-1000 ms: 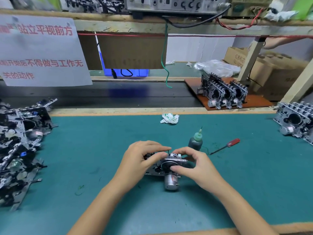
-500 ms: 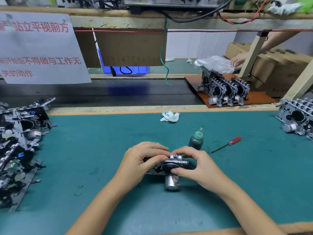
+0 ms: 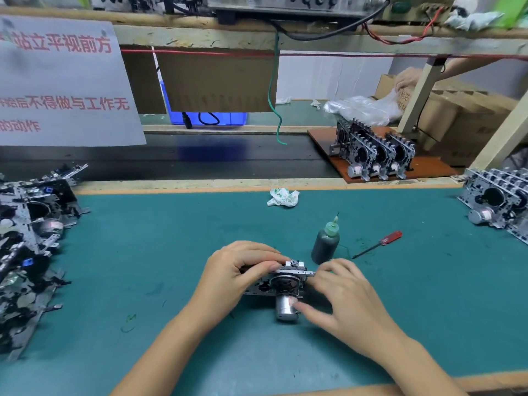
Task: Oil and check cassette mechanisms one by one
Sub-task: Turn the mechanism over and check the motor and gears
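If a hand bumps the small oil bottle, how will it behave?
The oil bottle stands upright, tall on a narrow base, so it probably tips easily. Its round body would likely roll. The thin needle tip looks apt to bend.

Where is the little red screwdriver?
In the head view, the red screwdriver lies on the green mat, to the right of the oil bottle and beyond the right hand.

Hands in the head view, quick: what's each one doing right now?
Left hand: fingers curled round the grey metal cassette mechanism, gripping it.
Right hand: thumb touches the mechanism's silver motor; a firm grip cannot be told.
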A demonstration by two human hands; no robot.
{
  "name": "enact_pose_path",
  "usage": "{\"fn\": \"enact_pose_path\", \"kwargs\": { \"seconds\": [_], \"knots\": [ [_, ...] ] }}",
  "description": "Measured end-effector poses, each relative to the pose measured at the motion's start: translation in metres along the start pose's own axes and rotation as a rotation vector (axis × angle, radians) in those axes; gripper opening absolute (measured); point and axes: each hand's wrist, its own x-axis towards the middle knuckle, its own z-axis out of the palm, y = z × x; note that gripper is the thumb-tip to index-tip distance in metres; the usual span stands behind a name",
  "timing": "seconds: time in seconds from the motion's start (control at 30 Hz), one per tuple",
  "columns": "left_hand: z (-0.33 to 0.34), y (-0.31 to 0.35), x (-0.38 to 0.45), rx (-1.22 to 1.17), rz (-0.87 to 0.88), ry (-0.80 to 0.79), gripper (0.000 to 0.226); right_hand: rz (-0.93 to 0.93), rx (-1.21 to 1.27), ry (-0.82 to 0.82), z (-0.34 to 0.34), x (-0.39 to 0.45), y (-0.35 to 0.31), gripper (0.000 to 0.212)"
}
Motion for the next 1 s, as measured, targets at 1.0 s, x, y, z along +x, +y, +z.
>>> {"fn": "enact_pose_path", "kwargs": {
  "seconds": [1.0],
  "knots": [
    [0.150, 0.148, 0.122, 0.447, 0.716, -0.418, 0.017, 0.221, -0.067, 0.116, -0.148, -0.097, 0.134, 0.048]
  ]
}}
